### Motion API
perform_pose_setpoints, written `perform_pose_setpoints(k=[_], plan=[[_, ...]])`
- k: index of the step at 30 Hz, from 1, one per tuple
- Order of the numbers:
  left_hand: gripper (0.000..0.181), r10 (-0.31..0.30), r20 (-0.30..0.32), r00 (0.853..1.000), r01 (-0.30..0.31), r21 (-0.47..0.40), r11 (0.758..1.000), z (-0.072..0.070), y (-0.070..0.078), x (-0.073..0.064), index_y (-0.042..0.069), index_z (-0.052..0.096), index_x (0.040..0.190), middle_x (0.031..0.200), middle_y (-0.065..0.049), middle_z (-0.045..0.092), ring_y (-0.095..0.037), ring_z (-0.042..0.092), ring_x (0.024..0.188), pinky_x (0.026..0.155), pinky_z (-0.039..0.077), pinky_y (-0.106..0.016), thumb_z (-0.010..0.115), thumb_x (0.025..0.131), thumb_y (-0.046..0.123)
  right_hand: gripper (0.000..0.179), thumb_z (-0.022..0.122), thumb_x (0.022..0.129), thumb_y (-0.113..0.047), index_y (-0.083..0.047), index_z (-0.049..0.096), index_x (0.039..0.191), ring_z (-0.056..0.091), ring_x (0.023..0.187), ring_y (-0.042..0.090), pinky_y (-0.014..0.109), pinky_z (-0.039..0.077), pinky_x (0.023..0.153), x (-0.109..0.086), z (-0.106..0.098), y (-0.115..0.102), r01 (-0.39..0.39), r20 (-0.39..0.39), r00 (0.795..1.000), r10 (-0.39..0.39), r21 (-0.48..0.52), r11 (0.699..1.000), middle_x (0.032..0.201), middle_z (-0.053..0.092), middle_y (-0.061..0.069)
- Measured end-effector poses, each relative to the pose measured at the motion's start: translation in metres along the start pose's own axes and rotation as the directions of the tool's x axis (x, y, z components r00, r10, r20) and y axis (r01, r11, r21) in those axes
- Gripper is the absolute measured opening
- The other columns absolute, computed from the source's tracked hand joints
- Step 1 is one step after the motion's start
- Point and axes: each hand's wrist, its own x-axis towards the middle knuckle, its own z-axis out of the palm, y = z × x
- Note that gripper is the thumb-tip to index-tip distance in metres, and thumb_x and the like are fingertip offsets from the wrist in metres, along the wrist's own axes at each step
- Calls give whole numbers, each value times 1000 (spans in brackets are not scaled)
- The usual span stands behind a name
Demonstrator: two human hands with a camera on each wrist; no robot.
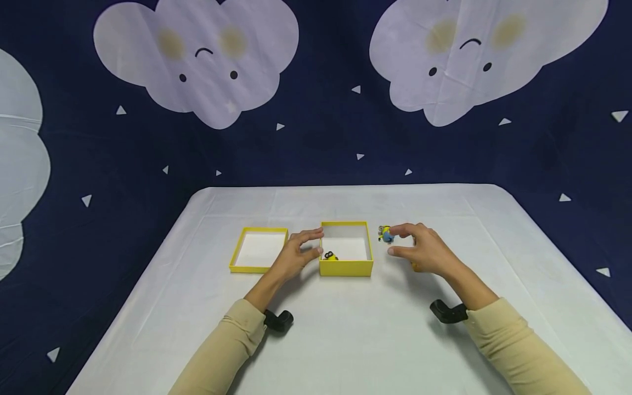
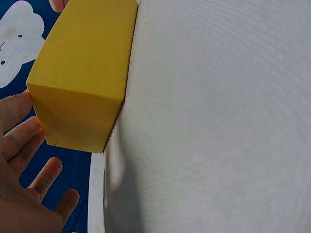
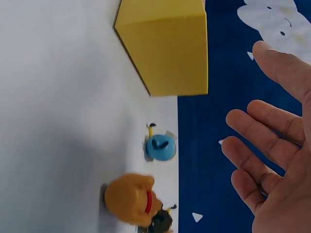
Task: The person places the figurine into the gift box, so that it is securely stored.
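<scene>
A yellow box (image 1: 346,269) with a white inside stands uncovered on the table. A small yellow toy figure with goggle eyes (image 1: 331,256) is in its front left corner. My left hand (image 1: 294,253) is at the box's left side, fingertips right at its rim and fingers mostly straight. To the right of the box, my right hand (image 1: 429,249) hovers with thumb and fingers apart and nothing between them. Near its fingers is a yellow-and-blue Minion figure (image 1: 387,235), partly overlapped by them. The right wrist view shows an orange bear figure (image 3: 125,199) below that hand, beside a dark figure (image 3: 162,221).
A shallow yellow-rimmed lid (image 1: 249,269) lies with its white inside up, left of the box. White cloth (image 1: 345,340) covers the table. A dark blue curtain with clouds and triangles (image 1: 326,109) hangs behind it.
</scene>
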Motion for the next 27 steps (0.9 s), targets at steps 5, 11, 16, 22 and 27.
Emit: perform_pose_setpoints(k=[5, 11, 16, 22, 27], plan=[[40, 4, 1, 1000, -4, -2, 1000, 0, 0, 2, 5, 57, 129, 142, 0, 51, -23, 38, 130, 113, 28, -49, 63, 90, 13, 60, 70, 81, -46, -16, 56, 130, 50, 112, 35, 48, 42, 87, -2, -3, 9, 14, -12, 1000, -14, -11, 1000, 125, 57, 18], [40, -9, 33, 999, 9, 4, 1000, -5, 26, -7, 2, 55, 130, 144, -7, 48, -29, 36, 131, 112, 29, -50, 60, 91, 8, 63, 71, 81, -45, -11, 55, 131, 49, 119, 34, 54, 41, 94, -5, -3, 19, 2, -9, 1000, -2, -9, 1000, 128, 57, 14], [40, -12, 42, 999, 13, -4, 1000, -9, 39, -13, 0, 55, 129, 144, -9, 48, -30, 36, 132, 112, 28, -52, 60, 91, 7, 59, 72, 82, -37, -8, 55, 131, 47, 121, 36, 57, 38, 97, -9, -3, 27, 1, -15, 1000, -1, -8, 1000, 128, 57, 18], [39, -4, 42, 999, 5, -19, 1000, -8, 38, -13, 0, 55, 129, 144, -10, 48, -32, 35, 132, 112, 28, -54, 60, 91, 6, 60, 72, 81, -39, -7, 56, 129, 46, 121, 38, 58, 36, 98, -12, -4, 38, 29, -29, 999, -30, -16, 999, 126, 58, 20], [40, -3, 53, 999, 3, -10, 1000, -9, 39, -14, -1, 54, 130, 144, -11, 47, -32, 35, 132, 112, 28, -53, 59, 91, 7, 59, 73, 80, -37, -6, 57, 128, 46, 120, 40, 59, 36, 96, -14, -4, 45, 13, -32, 999, -14, -31, 999, 126, 57, 23]])
